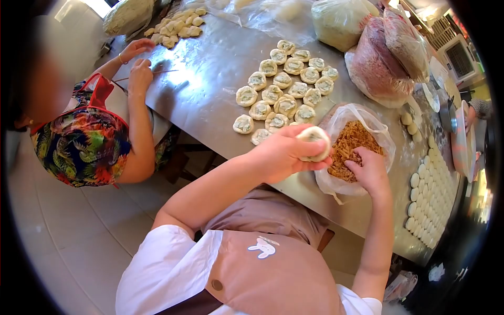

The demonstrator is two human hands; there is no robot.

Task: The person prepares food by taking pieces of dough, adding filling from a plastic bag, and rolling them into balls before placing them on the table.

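My left hand [278,153] is closed around a round dough piece [316,140] and holds it up above the table edge. A hollow shows in its top; what lies inside is hard to make out. My right hand [370,170] reaches into an opened clear plastic bag [387,134] of brown shredded filling [350,137]. Its thumb and fingers pinch together in the shreds, with the fingertips partly hidden. Just beyond my left hand, several open dough cups [285,105] with pale, green-flecked filling sit in rows on the metal table.
Flattened dough discs [428,194] cover the table's right side. Bulky plastic bags [386,63] stand at the back right. Dough lumps [178,25] lie at the far left, near a co-worker [86,139] whose hands are over the table. Another person's arm [480,109] shows at far right.
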